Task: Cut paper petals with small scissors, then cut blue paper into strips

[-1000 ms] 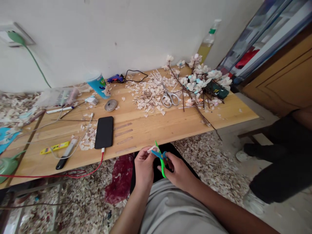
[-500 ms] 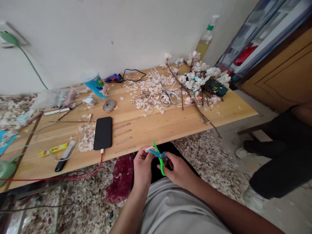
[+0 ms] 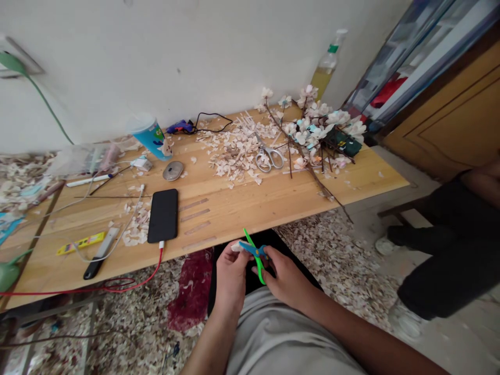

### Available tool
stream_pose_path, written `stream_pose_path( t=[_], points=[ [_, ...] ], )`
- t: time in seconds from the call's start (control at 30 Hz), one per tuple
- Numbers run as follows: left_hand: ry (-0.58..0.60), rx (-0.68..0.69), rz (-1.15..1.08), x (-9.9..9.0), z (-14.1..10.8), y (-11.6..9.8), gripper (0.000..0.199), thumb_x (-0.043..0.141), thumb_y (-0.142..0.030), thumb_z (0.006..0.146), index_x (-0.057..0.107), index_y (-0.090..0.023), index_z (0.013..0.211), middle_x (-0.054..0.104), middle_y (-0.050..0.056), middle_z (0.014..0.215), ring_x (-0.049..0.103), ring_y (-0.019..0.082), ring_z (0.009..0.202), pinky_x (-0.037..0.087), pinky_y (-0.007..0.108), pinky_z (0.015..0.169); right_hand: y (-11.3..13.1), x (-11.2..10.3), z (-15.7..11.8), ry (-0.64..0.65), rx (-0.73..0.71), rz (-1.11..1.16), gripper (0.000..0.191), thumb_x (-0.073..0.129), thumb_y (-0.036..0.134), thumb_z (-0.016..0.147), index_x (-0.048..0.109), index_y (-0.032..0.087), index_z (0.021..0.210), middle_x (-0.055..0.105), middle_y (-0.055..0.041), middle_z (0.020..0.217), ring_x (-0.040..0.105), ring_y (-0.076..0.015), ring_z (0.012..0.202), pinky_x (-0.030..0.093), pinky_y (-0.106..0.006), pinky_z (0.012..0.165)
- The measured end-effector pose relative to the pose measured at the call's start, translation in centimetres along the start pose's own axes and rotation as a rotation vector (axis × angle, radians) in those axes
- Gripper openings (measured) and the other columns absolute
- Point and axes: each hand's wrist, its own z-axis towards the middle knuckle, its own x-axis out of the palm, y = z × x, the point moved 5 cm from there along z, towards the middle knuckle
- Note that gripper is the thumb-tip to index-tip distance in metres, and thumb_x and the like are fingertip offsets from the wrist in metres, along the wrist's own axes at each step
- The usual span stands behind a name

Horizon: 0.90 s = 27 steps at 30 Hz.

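Over my lap, just off the table's front edge, my left hand (image 3: 229, 271) pinches a small whitish petal-like piece (image 3: 236, 246) between thumb and fingers. My right hand (image 3: 284, 268) is closed on the handles of blue and green scissors (image 3: 255, 253). Their blades are spread apart: the blue one reaches to the piece at my left fingertips, the green one points up toward the table edge. Whether the blades touch the piece I cannot tell. On the wooden table (image 3: 242, 208) beyond lie a heap of pale scraps (image 3: 234, 153) and grey-handled scissors (image 3: 269, 159).
Branches with white blossoms (image 3: 312, 125) lie at the right, near a bottle (image 3: 325, 67). A phone (image 3: 163, 215) with a red cable, a box cutter (image 3: 101, 253), a yellow cutter (image 3: 81, 242) and a blue cup (image 3: 152, 138) stand or lie left. A seated person's dark-trousered legs (image 3: 433, 265) are at right.
The whitish piece shows more clearly at my left fingertips, and my left hand has turned slightly. The scissors stay spread in my right hand. The whole view has shifted a little.
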Motion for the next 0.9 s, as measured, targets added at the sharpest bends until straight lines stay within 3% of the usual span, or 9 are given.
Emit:
stream_pose_path(
  t=[0.27, 0.9],
  points=[
    [0.012, -0.03, 0.051, -0.2, 0.1, 0.1, 0.016, 0.076, -0.028, 0.072, 0.069, -0.015, 0.077, 0.065, 0.0, 0.07, 0.055, 0.01, 0.063, 0.046, 0.021, 0.063, -0.6, 0.2, -0.1, -0.013, -0.017, 0.04, 0.012, 0.059, 0.024, 0.083, 0.051, 0.022, 0.092, 0.059, -0.0033, 0.088, 0.057, -0.0192, 0.082, 0.048, -0.031, 0.073],
    [0.068, -0.014, 0.309, -0.9, 1.1, 0.4, 0.021, 0.07, -0.035, 0.077, 0.067, -0.015, 0.075, 0.061, -0.001, 0.065, 0.053, 0.012, 0.063, 0.043, 0.022, 0.062, -1.0, -0.1, 0.1, -0.005, -0.003, -0.143, 0.012, 0.053, 0.02, 0.085, 0.048, 0.02, 0.096, 0.06, -0.0079, 0.096, 0.057, -0.0217, 0.089, 0.044, -0.035, 0.08]
  ],
)
